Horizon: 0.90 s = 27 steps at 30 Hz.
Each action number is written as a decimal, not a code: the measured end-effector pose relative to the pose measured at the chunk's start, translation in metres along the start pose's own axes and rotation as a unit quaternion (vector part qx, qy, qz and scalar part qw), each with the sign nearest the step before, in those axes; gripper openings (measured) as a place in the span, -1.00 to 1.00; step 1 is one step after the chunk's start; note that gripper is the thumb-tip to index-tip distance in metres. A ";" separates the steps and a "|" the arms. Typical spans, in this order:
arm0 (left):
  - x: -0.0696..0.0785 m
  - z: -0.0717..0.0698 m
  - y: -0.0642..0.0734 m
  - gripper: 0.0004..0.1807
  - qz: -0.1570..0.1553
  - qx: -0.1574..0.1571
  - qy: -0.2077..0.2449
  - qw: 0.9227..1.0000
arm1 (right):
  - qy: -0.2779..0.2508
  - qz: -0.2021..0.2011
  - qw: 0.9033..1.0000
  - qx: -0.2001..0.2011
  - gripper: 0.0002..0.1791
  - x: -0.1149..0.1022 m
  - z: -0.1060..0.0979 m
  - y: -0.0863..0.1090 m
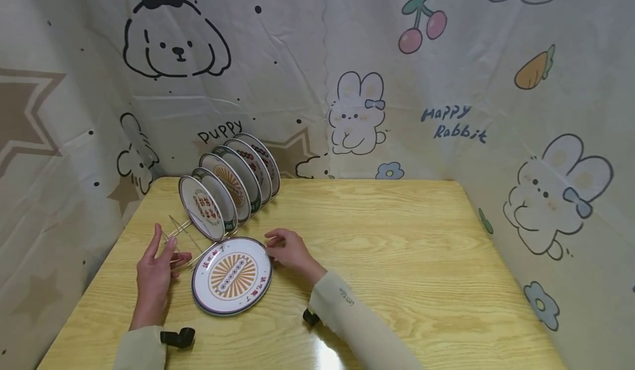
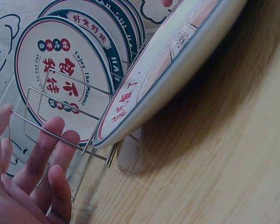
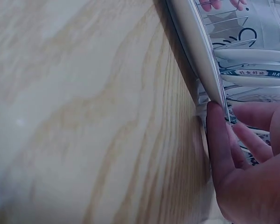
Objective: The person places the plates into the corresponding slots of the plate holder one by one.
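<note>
A wire dish rack [image 1: 179,230] holds several plates standing on edge, the nearest a white plate with red lettering [image 1: 200,207]. My left hand [image 1: 155,273] is at the rack's near left end, its thumb and fingers around the thin wire [image 2: 46,132]. In front of the rack, a round white plate with an orange sunburst [image 1: 250,273] lies face up; whether another is under it I cannot tell. My right hand [image 1: 294,253] pinches this plate's right rim, with one finger against its underside in the right wrist view and other fingertips partly hidden.
The wood-grain table [image 1: 387,248] extends to the right. A printed cloth [image 1: 278,39] hangs behind and along both sides, close to the rack's far end. Black camera mounts [image 1: 178,337] sit on both sleeves.
</note>
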<state>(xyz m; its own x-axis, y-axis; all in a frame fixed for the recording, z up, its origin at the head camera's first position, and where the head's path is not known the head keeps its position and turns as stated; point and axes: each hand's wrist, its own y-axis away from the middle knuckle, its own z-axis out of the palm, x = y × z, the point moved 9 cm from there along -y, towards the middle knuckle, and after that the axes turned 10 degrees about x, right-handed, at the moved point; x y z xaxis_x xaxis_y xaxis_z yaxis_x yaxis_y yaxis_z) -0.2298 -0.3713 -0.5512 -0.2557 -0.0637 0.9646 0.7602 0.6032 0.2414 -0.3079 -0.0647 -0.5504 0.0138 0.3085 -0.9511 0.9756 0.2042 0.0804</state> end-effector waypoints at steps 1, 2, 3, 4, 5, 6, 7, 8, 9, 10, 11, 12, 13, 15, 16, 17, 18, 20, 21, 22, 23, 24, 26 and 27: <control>0.000 0.000 0.000 -0.35 -0.001 0.000 -0.001 1.000 | 0.000 0.004 1.000 -0.004 -0.62 0.001 0.000 0.000; 0.000 0.001 0.000 -0.35 -0.002 -0.001 -0.002 1.000 | 0.000 0.008 1.000 -0.008 -0.62 0.002 0.001 0.001; 0.000 0.001 0.000 -0.35 -0.003 -0.001 -0.002 1.000 | 0.000 0.010 1.000 -0.013 -0.62 0.002 0.001 0.001; 0.000 0.001 0.000 -0.35 -0.003 -0.001 -0.003 1.000 | -0.001 0.016 1.000 -0.020 -0.63 0.003 0.002 0.002; 0.000 0.001 0.000 -0.35 -0.004 -0.002 -0.001 1.000 | -0.003 0.023 0.999 -0.026 -0.63 0.004 0.003 0.003; 0.000 0.001 0.000 -0.34 -0.004 -0.002 -0.002 1.000 | -0.004 0.030 0.999 -0.032 -0.64 0.004 0.003 0.004; 0.000 0.000 0.000 -0.34 -0.004 -0.001 -0.001 1.000 | -0.007 0.036 0.999 -0.037 -0.64 0.005 0.004 0.004; 0.000 0.000 0.001 -0.34 -0.004 -0.001 0.000 1.000 | -0.011 0.042 0.998 -0.040 -0.64 0.005 0.004 0.005; 0.000 0.000 0.001 -0.34 -0.003 -0.001 0.002 1.000 | -0.014 0.049 0.998 -0.042 -0.64 0.006 0.004 0.005; 0.000 0.000 0.001 -0.33 -0.002 -0.002 0.004 1.000 | -0.018 0.055 0.997 -0.044 -0.64 0.006 0.005 0.006; 0.000 0.000 0.001 -0.32 0.000 -0.003 0.004 1.000 | -0.022 0.058 0.997 -0.044 -0.63 0.006 0.005 0.006; 0.001 0.000 0.001 -0.32 0.002 -0.002 0.004 1.000 | -0.026 0.061 0.997 -0.044 -0.62 0.006 0.005 0.006; 0.001 0.000 0.002 -0.32 0.003 -0.002 0.003 1.000 | -0.030 0.062 0.997 -0.044 -0.61 0.006 0.005 0.006; 0.001 0.000 0.002 -0.32 0.003 -0.004 0.004 1.000 | -0.035 0.062 0.996 -0.044 -0.59 0.006 0.005 0.006; 0.001 0.000 0.002 -0.32 0.002 -0.004 0.003 1.000 | -0.037 0.062 0.996 -0.046 -0.58 0.006 0.005 0.007; 0.001 0.000 0.002 -0.32 0.002 -0.004 0.004 1.000 | -0.040 0.063 0.996 -0.046 -0.57 0.006 0.005 0.007; 0.001 0.000 0.002 -0.32 0.002 -0.003 0.002 1.000 | -0.041 0.063 0.996 -0.047 -0.56 0.006 0.006 0.006; 0.001 0.000 0.002 -0.32 0.003 -0.003 0.002 1.000 | -0.040 0.062 0.996 -0.048 -0.54 0.006 0.005 0.006; 0.001 0.000 0.002 -0.33 0.004 -0.002 -0.001 1.000 | -0.040 0.063 0.996 -0.048 -0.53 0.006 0.005 0.006; 0.002 0.000 0.002 -0.33 0.005 -0.002 -0.003 1.000 | -0.039 0.063 0.996 -0.049 -0.53 0.007 0.005 0.006; 0.002 0.000 0.002 -0.34 0.005 -0.001 -0.006 1.000 | -0.038 0.065 0.996 -0.050 -0.52 0.007 0.005 0.006; 0.002 0.000 0.001 -0.34 0.005 -0.001 -0.008 1.000 | -0.037 0.066 0.996 -0.052 -0.52 0.007 0.005 0.006; 0.001 0.000 0.001 -0.35 0.001 -0.001 -0.008 1.000 | -0.037 0.070 0.995 -0.058 -0.54 0.008 0.006 0.007; 0.001 0.000 0.001 -0.35 0.000 -0.001 -0.009 1.000 | -0.039 0.073 0.995 -0.061 -0.54 0.008 0.006 0.008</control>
<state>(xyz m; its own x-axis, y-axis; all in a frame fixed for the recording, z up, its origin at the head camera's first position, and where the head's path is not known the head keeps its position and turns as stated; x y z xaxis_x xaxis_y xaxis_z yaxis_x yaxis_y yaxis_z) -0.2294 -0.3705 -0.5503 -0.2671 -0.0488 0.9624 0.7617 0.6011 0.2418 -0.2990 -0.0661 -0.5595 0.1748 0.2720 -0.9463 0.9280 0.2756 0.2506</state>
